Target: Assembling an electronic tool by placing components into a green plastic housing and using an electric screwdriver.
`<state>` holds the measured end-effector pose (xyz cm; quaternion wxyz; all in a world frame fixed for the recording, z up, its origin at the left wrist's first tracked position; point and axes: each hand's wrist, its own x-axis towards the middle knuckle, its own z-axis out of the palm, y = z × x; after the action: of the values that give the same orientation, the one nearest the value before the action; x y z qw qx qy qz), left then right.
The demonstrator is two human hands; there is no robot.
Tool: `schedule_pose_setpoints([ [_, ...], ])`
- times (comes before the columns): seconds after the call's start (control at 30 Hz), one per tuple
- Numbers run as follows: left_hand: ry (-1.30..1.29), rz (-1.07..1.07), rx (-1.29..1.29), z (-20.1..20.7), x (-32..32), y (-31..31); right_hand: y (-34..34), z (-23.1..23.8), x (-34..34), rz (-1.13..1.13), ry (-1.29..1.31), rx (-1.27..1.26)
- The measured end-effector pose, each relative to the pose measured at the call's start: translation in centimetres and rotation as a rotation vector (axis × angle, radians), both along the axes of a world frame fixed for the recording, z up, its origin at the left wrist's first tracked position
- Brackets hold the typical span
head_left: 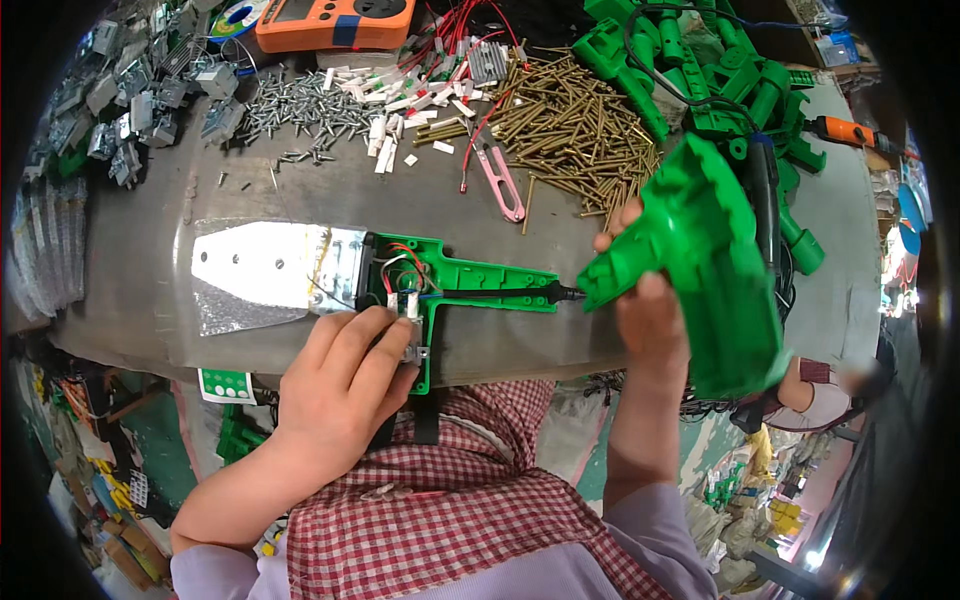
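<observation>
A green plastic housing half [490, 280] with a long handle lies on the grey bench, its inner side up. A silvery metal plate [290, 262] juts from its left end. Red and white wires [402, 256] and white connectors [413, 304] sit inside, and a black cord [500, 294] runs along the handle. My left hand [340, 380] is closed over the near part of this half, fingertips at the connectors; its grip is partly hidden. To the right, my right hand [650, 315] holds a matching green shell [715, 270] by its narrow end, raised and tilted above the bench.
Silvery screws [310, 105], white sleeves [385, 130] and long brass screws [575, 125] are heaped at the back. Pink snips [503, 185] lie before them. Metal parts [130, 110] fill the far left, green shells [720, 80] the far right. An orange meter [335, 25] stands behind.
</observation>
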<state>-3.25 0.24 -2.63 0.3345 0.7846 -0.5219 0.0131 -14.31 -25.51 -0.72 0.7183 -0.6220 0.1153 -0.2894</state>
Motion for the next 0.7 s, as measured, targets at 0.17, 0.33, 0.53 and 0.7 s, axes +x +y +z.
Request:
schedule_pose_setpoints([
  [0.17,0.015,-0.008,-0.002,0.0,0.2,0.0,1.4,-1.7,-0.1,-0.022,-0.027,0.356],
  [0.33,0.009,-0.016,-0.027,-0.3,0.2,-0.1,1.6,-1.1,1.0,0.023,-0.106,0.173],
  [0.53,0.011,-0.041,-0.016,-0.1,0.4,0.2,3.0,-0.3,0.3,0.207,0.362,-0.471],
  [0.7,-0.003,-0.073,0.011,0.3,0.7,0.9,3.8,-0.5,1.3,0.241,0.284,-0.907],
])
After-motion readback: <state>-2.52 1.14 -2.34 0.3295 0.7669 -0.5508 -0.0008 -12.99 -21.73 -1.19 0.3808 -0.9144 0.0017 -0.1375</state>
